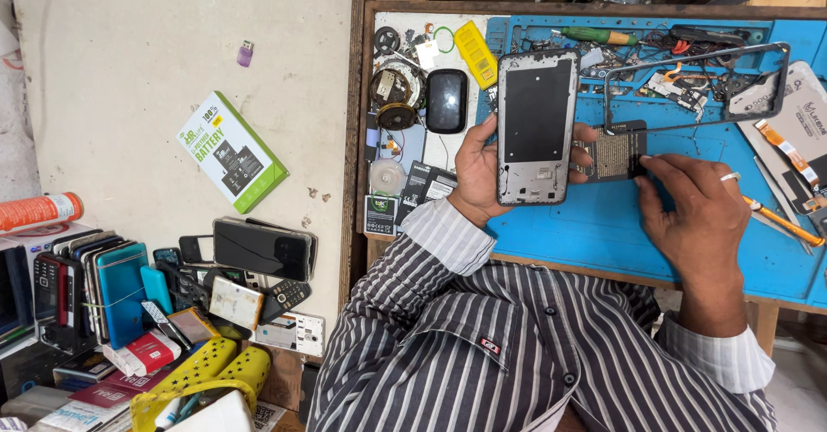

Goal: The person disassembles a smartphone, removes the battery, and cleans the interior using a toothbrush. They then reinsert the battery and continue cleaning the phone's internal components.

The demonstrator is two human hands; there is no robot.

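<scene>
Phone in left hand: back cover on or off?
Off. The phone in the left hand shows its bare inner frame.

The phone frame [536, 126] between the fingers [582, 152] of the left hand [479, 174] is silver with a black middle. The flat part [613, 152] under the fingertips of the right hand [693, 217] is dark grey. Below both is a blue mat [594, 225]. Near the wrists, the shirt [482, 346] has black and white stripes.
</scene>
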